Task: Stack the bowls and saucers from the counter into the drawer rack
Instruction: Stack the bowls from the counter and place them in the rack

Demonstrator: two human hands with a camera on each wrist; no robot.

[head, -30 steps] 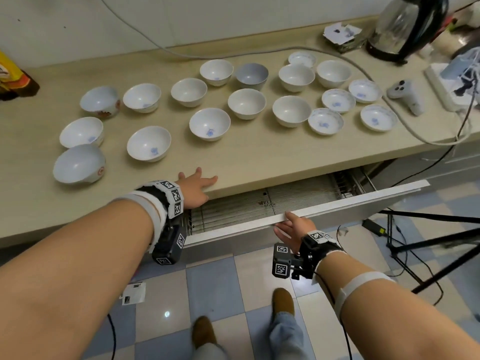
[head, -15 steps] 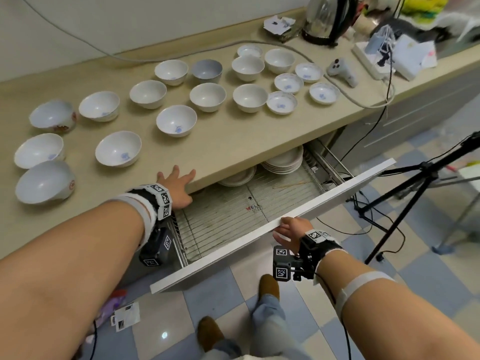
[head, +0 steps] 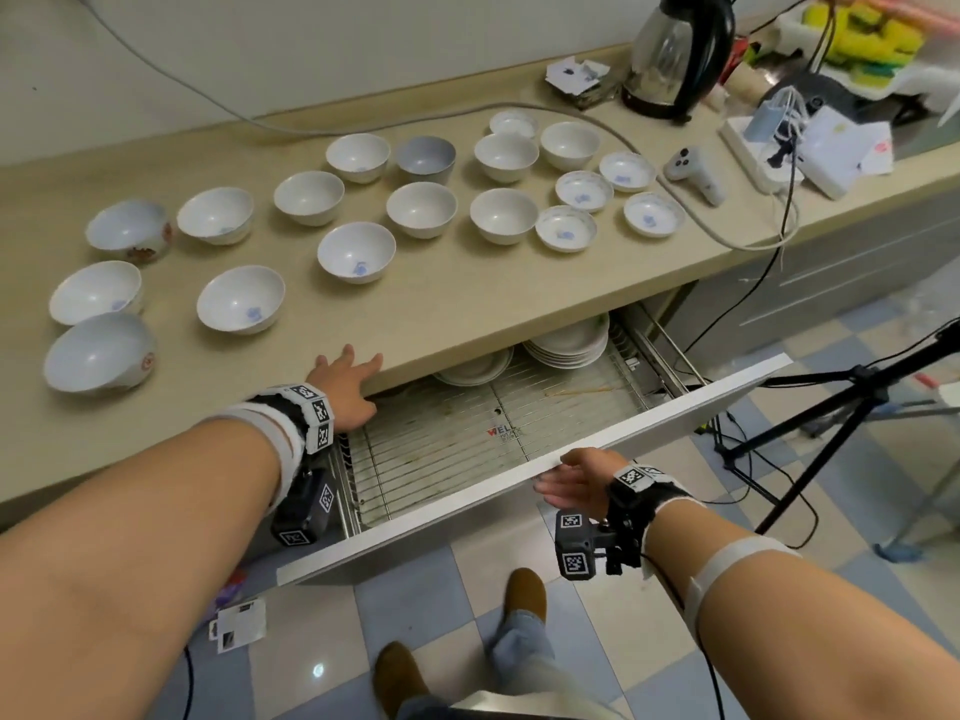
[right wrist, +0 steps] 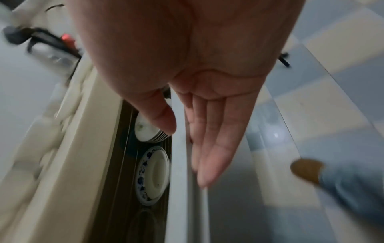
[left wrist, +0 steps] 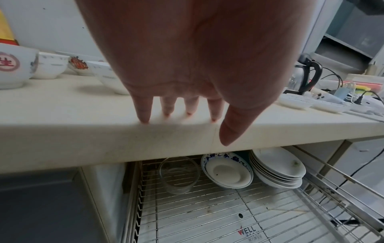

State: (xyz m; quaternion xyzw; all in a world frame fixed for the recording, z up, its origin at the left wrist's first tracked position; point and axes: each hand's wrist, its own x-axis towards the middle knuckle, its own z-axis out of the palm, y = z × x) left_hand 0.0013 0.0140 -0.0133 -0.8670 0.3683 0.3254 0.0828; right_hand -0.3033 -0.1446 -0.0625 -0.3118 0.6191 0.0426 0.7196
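White bowls and saucers (head: 421, 209) are being left on the beige desk (head: 467, 298) | left hand (head: 347, 384) fingers, straight, are bracing desk edge | right hand (head: 571, 483) fingers, extended, empty, are being laid along white drawer front (head: 649, 431), wire rack (head: 441, 449) being exposed for stacking

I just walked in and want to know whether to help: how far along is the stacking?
Done: the drawer is pulled open, its wire rack exposed. In hand: nothing; the right hand lies straight-fingered against the drawer front, the left hand rests on the counter edge. Left: all bowls and saucers sit on the counter.
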